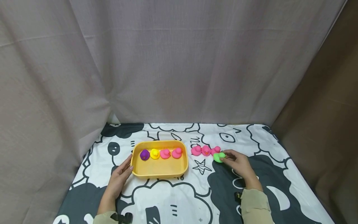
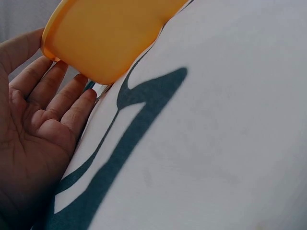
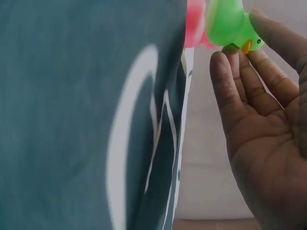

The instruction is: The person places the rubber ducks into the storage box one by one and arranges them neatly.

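Note:
A yellow tray (image 1: pixel 159 172) holds a purple rubber duck (image 1: pixel 144 155), a yellow duck (image 1: pixel 155 153) and two pink ducks (image 1: pixel 176 152) in a row. My left hand (image 1: pixel 119 179) touches the tray's left side with fairly straight fingers; the left wrist view has the fingertips against the tray's outer wall (image 2: pixel 103 43). To the right, my right hand (image 1: pixel 238 163) pinches a green rubber duck (image 1: pixel 218 157) between thumb and fingers. In the right wrist view the green duck (image 3: pixel 225 24) shows its orange beak, with a pink duck (image 3: pixel 194 24) close behind.
Three pink ducks (image 1: pixel 206 151) stand in a row on the patterned black-and-white cloth (image 1: pixel 179 205), right of the tray and beside the green duck. A grey curtain (image 1: pixel 179 68) hangs behind the table, and a brown one (image 1: pixel 321 133) hangs on the right.

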Available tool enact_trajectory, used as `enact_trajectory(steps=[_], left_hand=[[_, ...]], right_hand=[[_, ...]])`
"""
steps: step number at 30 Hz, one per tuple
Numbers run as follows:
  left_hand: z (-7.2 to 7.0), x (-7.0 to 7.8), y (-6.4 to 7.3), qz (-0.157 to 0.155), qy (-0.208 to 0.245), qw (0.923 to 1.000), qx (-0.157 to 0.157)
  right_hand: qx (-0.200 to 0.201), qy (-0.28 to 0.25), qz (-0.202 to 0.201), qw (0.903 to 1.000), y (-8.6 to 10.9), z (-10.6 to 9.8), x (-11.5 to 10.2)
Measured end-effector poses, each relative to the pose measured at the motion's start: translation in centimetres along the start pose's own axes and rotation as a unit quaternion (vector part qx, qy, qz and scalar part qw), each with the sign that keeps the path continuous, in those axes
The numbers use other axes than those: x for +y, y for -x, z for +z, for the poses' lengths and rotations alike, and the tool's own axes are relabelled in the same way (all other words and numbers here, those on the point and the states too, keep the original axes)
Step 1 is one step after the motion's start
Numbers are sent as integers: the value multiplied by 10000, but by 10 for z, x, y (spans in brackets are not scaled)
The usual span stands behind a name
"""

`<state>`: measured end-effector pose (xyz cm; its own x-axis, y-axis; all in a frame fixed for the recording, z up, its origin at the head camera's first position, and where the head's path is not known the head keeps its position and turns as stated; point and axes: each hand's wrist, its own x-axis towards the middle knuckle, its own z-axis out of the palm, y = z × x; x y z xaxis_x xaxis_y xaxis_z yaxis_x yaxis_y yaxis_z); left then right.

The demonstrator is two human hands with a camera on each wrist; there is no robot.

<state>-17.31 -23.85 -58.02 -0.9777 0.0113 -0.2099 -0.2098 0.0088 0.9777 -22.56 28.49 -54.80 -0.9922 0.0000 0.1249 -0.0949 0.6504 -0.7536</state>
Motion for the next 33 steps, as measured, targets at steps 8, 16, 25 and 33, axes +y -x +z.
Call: enact_trajectory(steps=[8,16,25,33], left_hand=[[1,1,2,7,34,10000,-10],[1,1,1,11,13,10000,-10],[2,2,1,23,42,10000,-5],[0,0,-1,1,35,10000,-13]], right_hand=[[-158,-336,-55,9993,-3,13,-12],[-202,-638,-127,9977,-10,29,-33],[-459,-572,-68,9973,-15,45,-64],[-685,-1017,-315,9920,-20,62,-92]])
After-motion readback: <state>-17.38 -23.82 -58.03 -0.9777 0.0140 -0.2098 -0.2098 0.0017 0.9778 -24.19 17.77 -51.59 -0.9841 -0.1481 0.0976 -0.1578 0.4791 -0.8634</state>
